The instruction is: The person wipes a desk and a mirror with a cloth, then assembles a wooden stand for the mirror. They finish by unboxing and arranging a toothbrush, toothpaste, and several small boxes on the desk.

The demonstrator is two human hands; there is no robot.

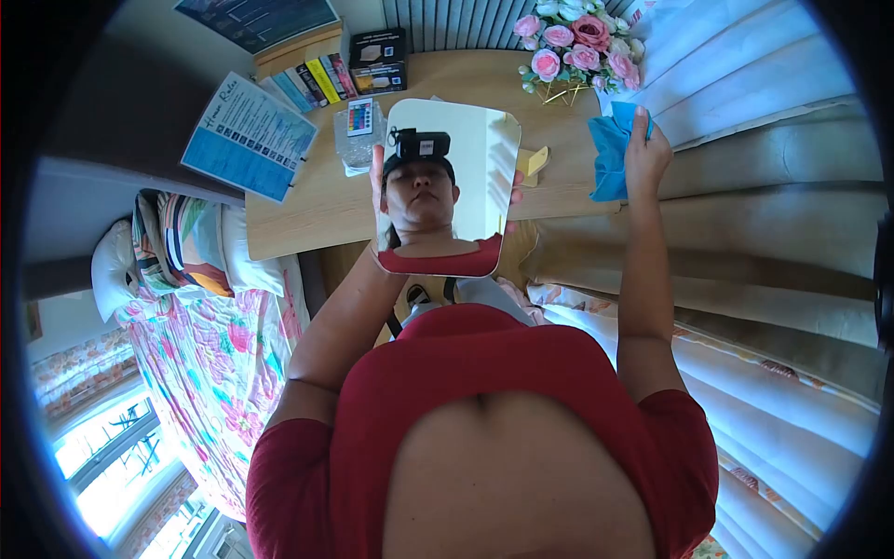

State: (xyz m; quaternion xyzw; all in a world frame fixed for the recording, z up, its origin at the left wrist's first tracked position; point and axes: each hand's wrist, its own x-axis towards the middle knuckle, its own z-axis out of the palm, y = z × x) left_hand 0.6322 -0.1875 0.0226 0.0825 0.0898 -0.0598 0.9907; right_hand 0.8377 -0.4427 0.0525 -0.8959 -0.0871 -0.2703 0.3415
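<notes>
My left hand (378,177) grips a rectangular mirror (480,149) with rounded corners from behind. The thumb shows at its left edge and fingertips at its right edge; the rest of the hand is hidden. The mirror is raised over the desk's near edge and reflects a person with a head-worn camera. To the right and apart from the mirror, my right hand (649,154) is closed on a crumpled blue cloth (610,160), which hangs by the desk's right end. A small yellow piece (534,162) shows just behind the mirror's right edge.
On the wooden desk (456,74) stand pink and white flowers (587,51), a row of books (317,82), a black box (378,61), a remote (359,117) and a printed sign (250,137). Curtains (754,224) run along the right. A bed (209,345) lies left.
</notes>
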